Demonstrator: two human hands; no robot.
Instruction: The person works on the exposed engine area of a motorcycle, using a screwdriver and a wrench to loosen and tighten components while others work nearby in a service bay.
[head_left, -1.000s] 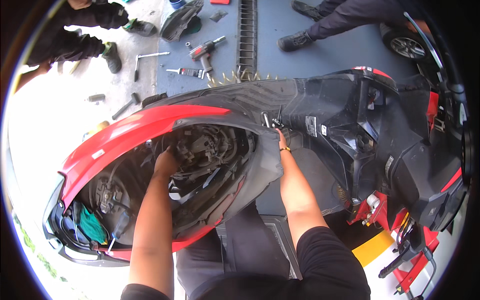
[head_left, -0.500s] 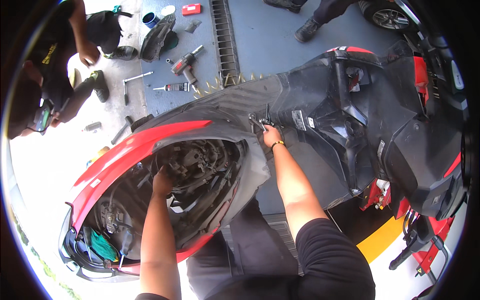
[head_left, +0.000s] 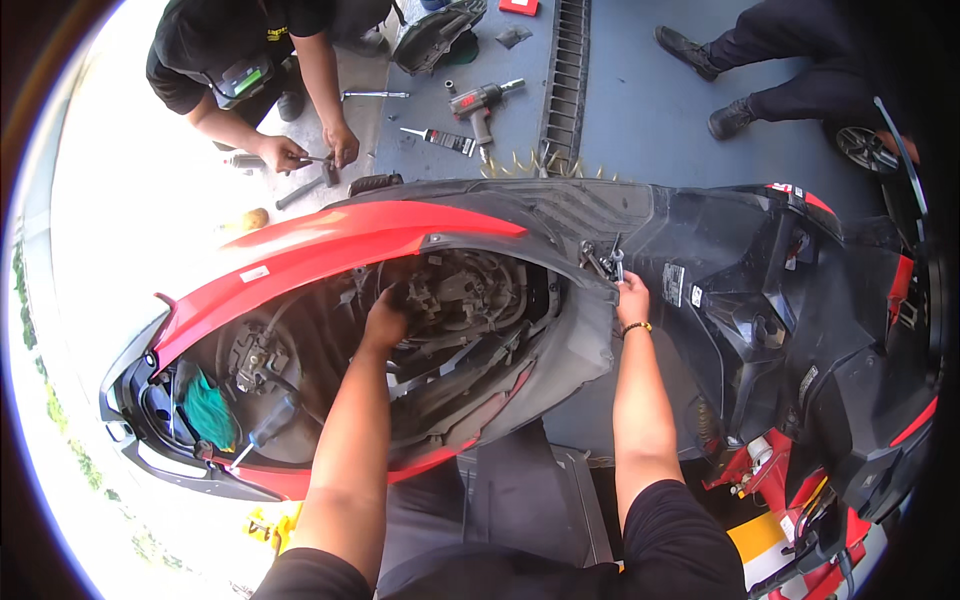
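Note:
A red and black scooter (head_left: 345, 222) lies before me with its seat area uncovered, showing the engine parts (head_left: 465, 290) inside. My left hand (head_left: 388, 320) reaches into that opening with its fingers curled at a dark part; shadow hides what they hold. At the footboard side of the opening, my right hand (head_left: 633, 296) grips a small metal wrench (head_left: 618, 264), head up. Beside it, several metal tools (head_left: 592, 260) rest on the scooter's dark centre section.
Across the scooter, a co-worker's hands (head_left: 310, 152) hold a thin tool near a hammer (head_left: 300, 193). An impact wrench (head_left: 478, 103) and a tube (head_left: 440, 140) lie on the floor. A green cloth (head_left: 207, 412) and a screwdriver (head_left: 266, 428) sit in the scooter's tail. Another person's shoe (head_left: 732, 118) stands beyond.
The view has swung left, so the scooter appears farther right. My left hand stays in the opening, and my right keeps the wrench. More of the co-worker now shows, both hands at a thin tool.

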